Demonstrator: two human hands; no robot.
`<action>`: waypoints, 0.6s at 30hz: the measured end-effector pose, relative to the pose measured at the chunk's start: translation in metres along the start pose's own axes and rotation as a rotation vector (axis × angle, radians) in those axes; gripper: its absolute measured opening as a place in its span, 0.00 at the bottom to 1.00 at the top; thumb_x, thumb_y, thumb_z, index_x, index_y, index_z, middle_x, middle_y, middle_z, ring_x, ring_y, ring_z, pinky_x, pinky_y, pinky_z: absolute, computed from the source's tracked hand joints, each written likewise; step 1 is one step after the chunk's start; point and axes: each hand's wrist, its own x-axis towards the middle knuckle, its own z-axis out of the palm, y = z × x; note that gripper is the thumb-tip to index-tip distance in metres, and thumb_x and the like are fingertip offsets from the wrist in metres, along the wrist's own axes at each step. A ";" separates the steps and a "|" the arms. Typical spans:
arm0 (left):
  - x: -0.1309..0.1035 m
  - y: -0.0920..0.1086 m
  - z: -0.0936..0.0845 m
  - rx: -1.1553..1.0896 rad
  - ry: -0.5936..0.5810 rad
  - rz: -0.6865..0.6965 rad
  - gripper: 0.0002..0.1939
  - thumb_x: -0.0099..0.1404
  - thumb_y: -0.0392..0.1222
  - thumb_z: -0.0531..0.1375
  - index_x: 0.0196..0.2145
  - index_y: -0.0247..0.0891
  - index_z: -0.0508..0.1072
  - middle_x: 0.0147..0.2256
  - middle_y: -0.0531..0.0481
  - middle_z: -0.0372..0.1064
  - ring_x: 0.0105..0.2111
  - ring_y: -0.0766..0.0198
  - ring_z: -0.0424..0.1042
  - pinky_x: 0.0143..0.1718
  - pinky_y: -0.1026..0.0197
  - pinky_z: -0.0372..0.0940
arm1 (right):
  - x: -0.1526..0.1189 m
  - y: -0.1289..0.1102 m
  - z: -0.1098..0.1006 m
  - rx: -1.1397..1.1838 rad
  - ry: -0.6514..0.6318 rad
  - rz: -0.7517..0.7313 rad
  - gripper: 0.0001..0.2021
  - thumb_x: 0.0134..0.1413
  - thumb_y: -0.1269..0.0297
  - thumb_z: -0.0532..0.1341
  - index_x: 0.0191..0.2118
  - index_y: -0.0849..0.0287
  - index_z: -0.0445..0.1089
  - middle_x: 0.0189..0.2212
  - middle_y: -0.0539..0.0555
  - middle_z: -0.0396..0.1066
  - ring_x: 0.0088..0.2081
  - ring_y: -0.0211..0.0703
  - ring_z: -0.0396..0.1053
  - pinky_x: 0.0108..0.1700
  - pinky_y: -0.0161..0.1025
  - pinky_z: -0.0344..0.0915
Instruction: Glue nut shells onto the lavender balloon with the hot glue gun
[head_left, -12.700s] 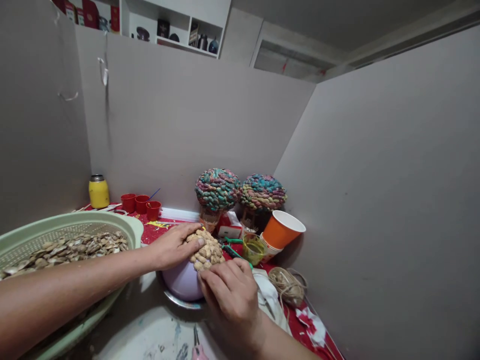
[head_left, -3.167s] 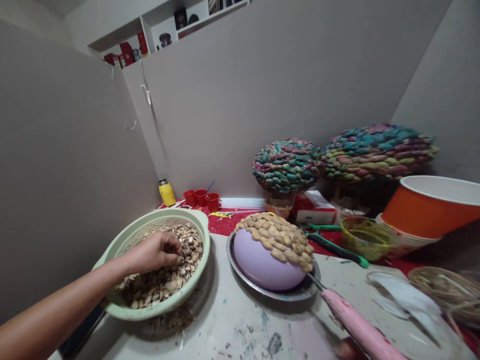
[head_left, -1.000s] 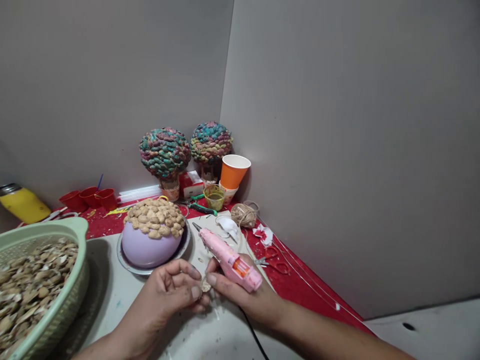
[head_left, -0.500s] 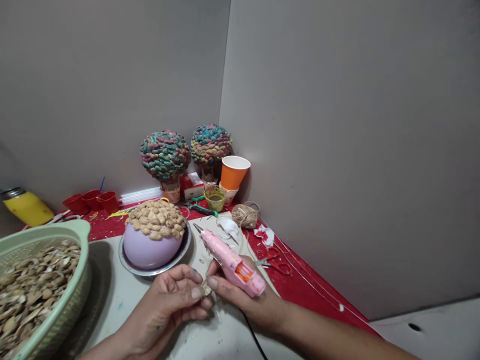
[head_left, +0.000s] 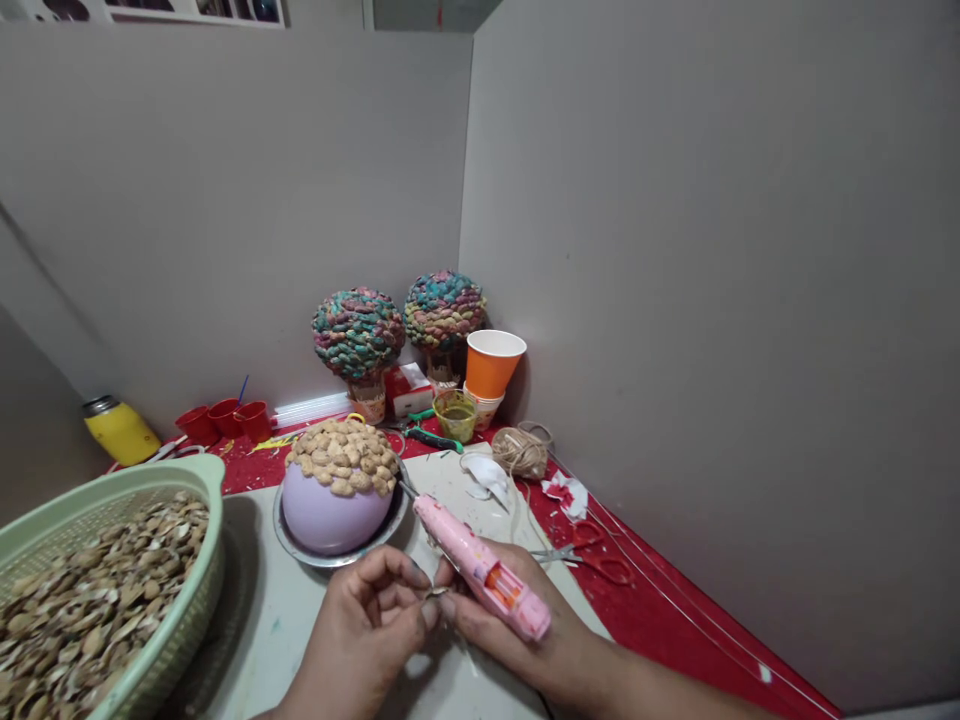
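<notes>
Green colander (head_left: 214,500) left of the grip, lilac balloon (head_left: 326,515) in a metal dish (head_left: 298,553) beyond it, pink glue gun (head_left: 476,560) in the right hand (head_left: 525,620), whose fingertips and the left hand's (head_left: 367,615) clamp a small shell piece (head_left: 436,592) (edge-on).

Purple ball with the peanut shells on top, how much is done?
The top of the purple ball looks covered with peanut shells. The left hand and right hand pinch a small shell piece; the right also holds the pink glue gun. The lower part seems left to do: its visible side is bare.
</notes>
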 end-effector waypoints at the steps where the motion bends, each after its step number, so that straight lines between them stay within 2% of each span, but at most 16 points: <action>1: 0.000 0.002 0.001 0.029 0.017 0.016 0.18 0.50 0.47 0.71 0.28 0.36 0.68 0.20 0.57 0.64 0.21 0.72 0.61 0.25 0.68 0.55 | 0.000 0.001 0.000 -0.013 -0.001 -0.013 0.09 0.53 0.59 0.60 0.34 0.61 0.67 0.26 0.51 0.66 0.27 0.39 0.64 0.30 0.33 0.64; 7: -0.005 0.013 0.010 0.207 0.090 0.100 0.14 0.50 0.42 0.70 0.25 0.35 0.69 0.20 0.56 0.65 0.21 0.71 0.63 0.24 0.68 0.58 | -0.001 0.003 0.001 -0.064 -0.001 -0.098 0.07 0.53 0.62 0.59 0.32 0.61 0.66 0.26 0.49 0.63 0.26 0.37 0.61 0.28 0.33 0.61; 11: -0.006 0.012 0.006 0.105 0.073 0.047 0.14 0.50 0.44 0.70 0.27 0.35 0.70 0.22 0.55 0.68 0.22 0.70 0.65 0.26 0.67 0.60 | -0.003 0.006 0.002 -0.007 -0.037 -0.047 0.07 0.52 0.61 0.60 0.30 0.60 0.66 0.25 0.49 0.63 0.25 0.36 0.60 0.27 0.32 0.61; 14: -0.005 0.011 0.004 -0.006 0.007 -0.030 0.15 0.50 0.45 0.71 0.27 0.35 0.69 0.22 0.54 0.70 0.22 0.69 0.67 0.27 0.67 0.61 | -0.003 0.008 0.002 0.053 -0.045 0.018 0.08 0.53 0.60 0.60 0.31 0.60 0.66 0.25 0.50 0.65 0.26 0.38 0.63 0.29 0.33 0.63; 18: -0.004 0.013 0.003 -0.141 -0.047 -0.101 0.11 0.55 0.42 0.68 0.28 0.35 0.70 0.23 0.52 0.72 0.24 0.68 0.70 0.30 0.65 0.64 | -0.002 0.007 0.001 0.079 -0.049 0.021 0.08 0.52 0.60 0.61 0.32 0.60 0.66 0.25 0.49 0.64 0.26 0.38 0.63 0.29 0.34 0.64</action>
